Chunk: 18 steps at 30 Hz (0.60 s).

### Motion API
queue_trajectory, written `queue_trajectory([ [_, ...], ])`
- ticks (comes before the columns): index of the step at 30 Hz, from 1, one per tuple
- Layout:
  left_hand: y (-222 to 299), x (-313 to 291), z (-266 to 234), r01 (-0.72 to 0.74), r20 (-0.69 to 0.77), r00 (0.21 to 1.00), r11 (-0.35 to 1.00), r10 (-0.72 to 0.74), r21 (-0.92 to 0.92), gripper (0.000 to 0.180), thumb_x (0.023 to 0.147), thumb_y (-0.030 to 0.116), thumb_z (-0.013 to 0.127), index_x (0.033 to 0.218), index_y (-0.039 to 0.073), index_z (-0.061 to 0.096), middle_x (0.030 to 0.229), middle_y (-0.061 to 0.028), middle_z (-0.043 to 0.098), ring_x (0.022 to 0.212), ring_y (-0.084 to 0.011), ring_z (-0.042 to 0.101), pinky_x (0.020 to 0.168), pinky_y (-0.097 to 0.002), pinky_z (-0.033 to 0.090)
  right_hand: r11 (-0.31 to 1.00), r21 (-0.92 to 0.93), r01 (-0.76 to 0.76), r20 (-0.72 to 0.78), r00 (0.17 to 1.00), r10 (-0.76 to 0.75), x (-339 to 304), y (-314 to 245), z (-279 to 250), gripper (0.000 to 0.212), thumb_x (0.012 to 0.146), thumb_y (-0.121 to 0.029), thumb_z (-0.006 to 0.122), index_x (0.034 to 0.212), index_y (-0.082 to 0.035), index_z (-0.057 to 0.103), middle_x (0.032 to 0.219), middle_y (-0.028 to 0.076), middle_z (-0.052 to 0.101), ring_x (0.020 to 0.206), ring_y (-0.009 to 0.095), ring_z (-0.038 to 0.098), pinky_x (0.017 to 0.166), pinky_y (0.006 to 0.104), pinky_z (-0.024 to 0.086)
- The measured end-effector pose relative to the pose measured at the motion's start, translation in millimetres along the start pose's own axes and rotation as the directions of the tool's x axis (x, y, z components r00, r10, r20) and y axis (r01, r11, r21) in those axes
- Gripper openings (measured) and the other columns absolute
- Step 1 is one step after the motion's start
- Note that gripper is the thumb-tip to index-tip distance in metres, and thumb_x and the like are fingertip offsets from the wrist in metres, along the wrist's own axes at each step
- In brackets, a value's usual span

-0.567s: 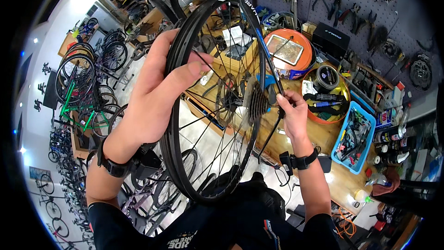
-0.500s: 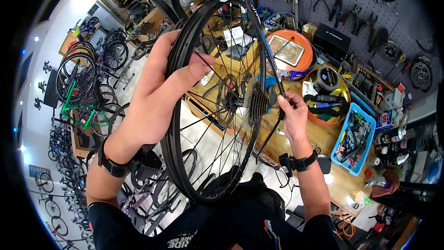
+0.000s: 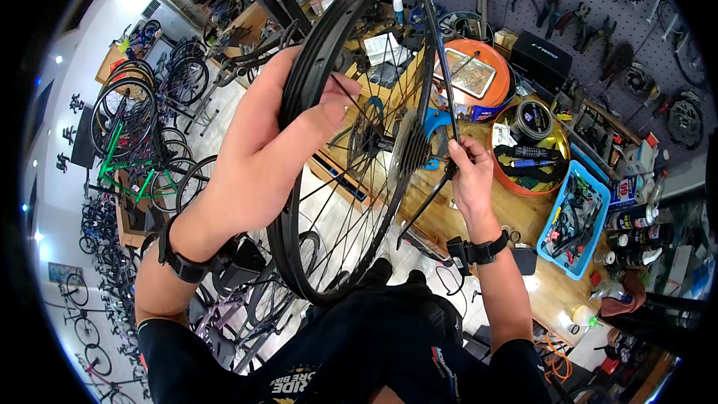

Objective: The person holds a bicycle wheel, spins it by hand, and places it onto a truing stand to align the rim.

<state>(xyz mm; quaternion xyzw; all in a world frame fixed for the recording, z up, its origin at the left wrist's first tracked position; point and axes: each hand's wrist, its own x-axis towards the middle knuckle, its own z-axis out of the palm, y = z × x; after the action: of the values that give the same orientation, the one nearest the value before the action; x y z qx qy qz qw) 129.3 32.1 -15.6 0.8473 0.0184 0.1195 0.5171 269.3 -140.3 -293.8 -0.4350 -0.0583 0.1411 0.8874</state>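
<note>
**Spoked wheel (image 3: 384, 147), gripped at left; dark strip (image 3: 443, 63), pinched at right**

Left hand (image 3: 273, 146): fingers curled round the near-left rim, thumb inside among the spokes. Right hand (image 3: 473, 179): a slender dark strip is pinched between thumb and fingertips; its exact kind cannot be told.

Governing relation: the wheel is held upright between both sets of fingers. The strip is met directly at the right fingers, the nearer hand; its long axis is run away from the body, beside the rim. A dark length is also trailed from below those fingers, slanting left toward the body.

Sprocket cluster (image 3: 411, 151): placed just left of the right fingers.

Counter (image 3: 516, 217), wooden: extended beneath and right of the right fingers. Carried there, rightward: orange-rimmed bowl (image 3: 523, 189) and blue basket (image 3: 561, 265); farther beyond, black box (image 3: 541, 65).

Green bicycle (image 3: 112, 161): stood well left of the left fingers.

Writing: pale lettering is borne by the far rim, the box and the dark shirt (image 3: 336, 366); not transcribed.
</note>
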Motion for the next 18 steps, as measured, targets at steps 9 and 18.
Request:
queue_trajectory([
  [9, -9, -12, -16, 0.008, -0.036, 0.999, 0.996, -0.011, -0.091, 0.041, 0.097, 0.014, 0.055, 0.132, -0.002, 0.043, 0.117, -0.0085, 0.059, 0.109, -0.0143, 0.054, 0.099, -0.0309, 0.042, 0.960, -0.272, 0.068, -0.182, 0.976, -0.120, 12, -62, -8, 0.024, 0.086, -0.011, 0.077, 0.103, 0.004, 0.069, 0.081, -0.003, 0.062, 0.068, 0.004, 0.049, 0.061, 0.0196, 0.038],
  [18, -9, -21, -16, -0.024, -0.036, 0.999, 0.985, 0.018, -0.171, 0.026, 0.095, 0.010, 0.058, 0.117, 0.001, 0.050, 0.097, -0.0010, 0.054, 0.087, -0.0073, 0.051, 0.077, -0.0245, 0.045, 0.513, -0.858, -0.015, -0.158, 0.959, -0.235, 98, -66, -17, 0.030, 0.084, -0.020, 0.078, 0.089, 0.009, 0.071, 0.077, 0.006, 0.068, 0.065, 0.012, 0.059, 0.063, 0.0280, 0.048],
])
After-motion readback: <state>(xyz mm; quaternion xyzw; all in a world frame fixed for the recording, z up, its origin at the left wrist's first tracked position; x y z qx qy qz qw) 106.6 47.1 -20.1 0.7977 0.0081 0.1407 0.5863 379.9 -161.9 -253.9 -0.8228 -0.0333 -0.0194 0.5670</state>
